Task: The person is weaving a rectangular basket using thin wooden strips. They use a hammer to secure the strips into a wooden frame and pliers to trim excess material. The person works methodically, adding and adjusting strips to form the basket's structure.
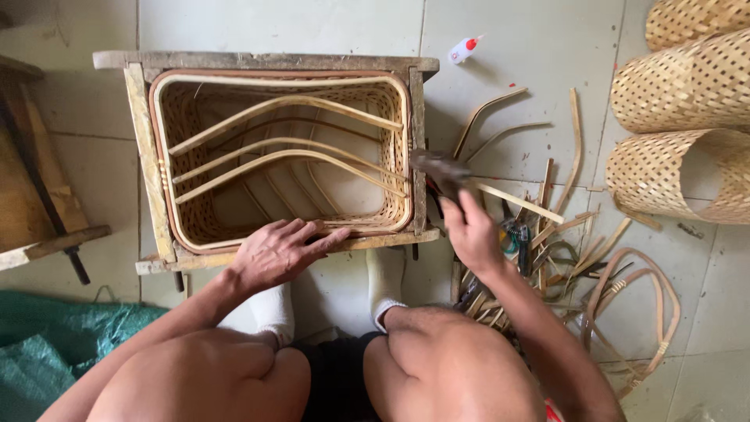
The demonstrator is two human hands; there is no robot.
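While resting the flat, open left hand (275, 252) on the wooden frame (148, 156) around the basket (195, 227), grips a hammer (439, 168) tight in right hand (471, 230); might crack the rim.

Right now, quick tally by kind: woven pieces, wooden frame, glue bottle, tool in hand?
Woven basket in the frame: 1
Woven cylinders on the floor, right: 3
Wooden frame around the basket: 1
Glue bottle, white with red cap: 1
Blurred dark tool in the right hand: 1
Total: 7
Left hand rests on the frame's near edge. Loose bamboo strips are too many to count.
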